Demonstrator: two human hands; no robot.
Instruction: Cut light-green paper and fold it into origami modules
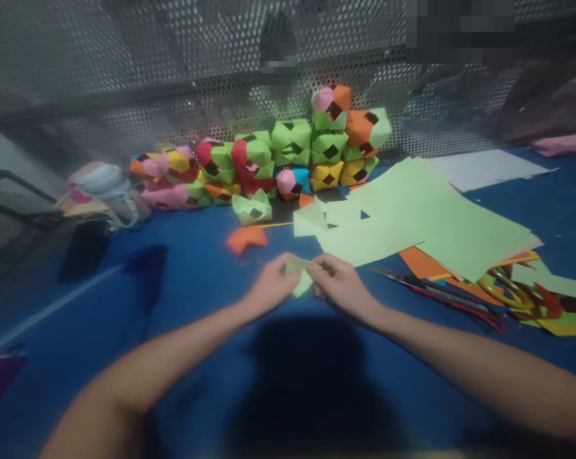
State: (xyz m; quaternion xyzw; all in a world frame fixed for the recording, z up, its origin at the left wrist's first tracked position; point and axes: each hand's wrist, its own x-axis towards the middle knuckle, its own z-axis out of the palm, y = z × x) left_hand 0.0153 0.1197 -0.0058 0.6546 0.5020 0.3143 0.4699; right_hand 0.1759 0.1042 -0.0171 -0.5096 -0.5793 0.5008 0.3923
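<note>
Between my hands is a small folded piece of light green paper [303, 284], held over the blue surface. My left hand [279, 280] grips its left side, fingers closed on it. From the right, my right hand [339, 280] pinches the same paper near its top edge. The fingers hide part of the folds. Just beyond lies an orange folded paper piece [247, 239]. A pale green folded paper piece [252, 208] stands behind that one. Light green paper sheets [426, 210] spread out to the right of my hands.
Stacked paper cubes [291, 141] in several colours line the perforated metal panel [211, 57]. Scissors [441, 293] with yellow handles lie at right, among orange scraps [424, 264]. A white sheet [493, 168] lies behind. At left are a dark phone-like slab [83, 250] and a whitish bundle [101, 182].
</note>
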